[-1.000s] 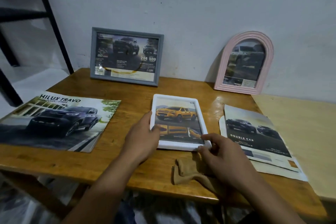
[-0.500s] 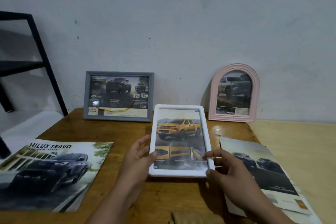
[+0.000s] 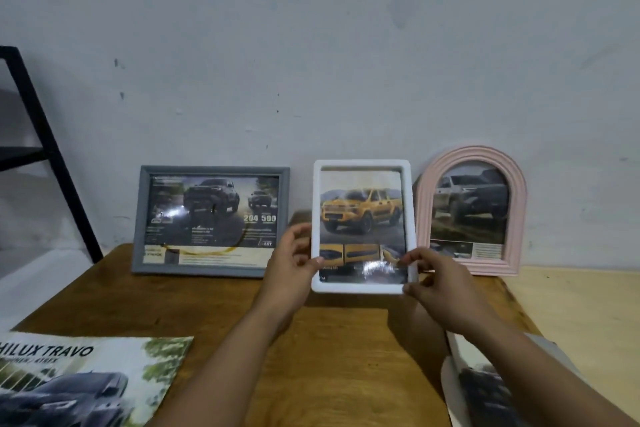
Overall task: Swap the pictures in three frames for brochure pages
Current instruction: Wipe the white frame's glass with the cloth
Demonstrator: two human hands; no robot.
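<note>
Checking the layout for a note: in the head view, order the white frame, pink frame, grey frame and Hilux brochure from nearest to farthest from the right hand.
1. white frame, held in the right hand
2. pink frame, just behind, right
3. grey frame, back left
4. Hilux brochure, front left

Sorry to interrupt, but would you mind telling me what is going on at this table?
A person is holding a white frame upright in both hands, left hand and right hand gripping its lower edges. It shows a yellow pickup page and sits between a grey frame and a pink arched frame, both standing by the wall. A brochure lies on the table.
</note>
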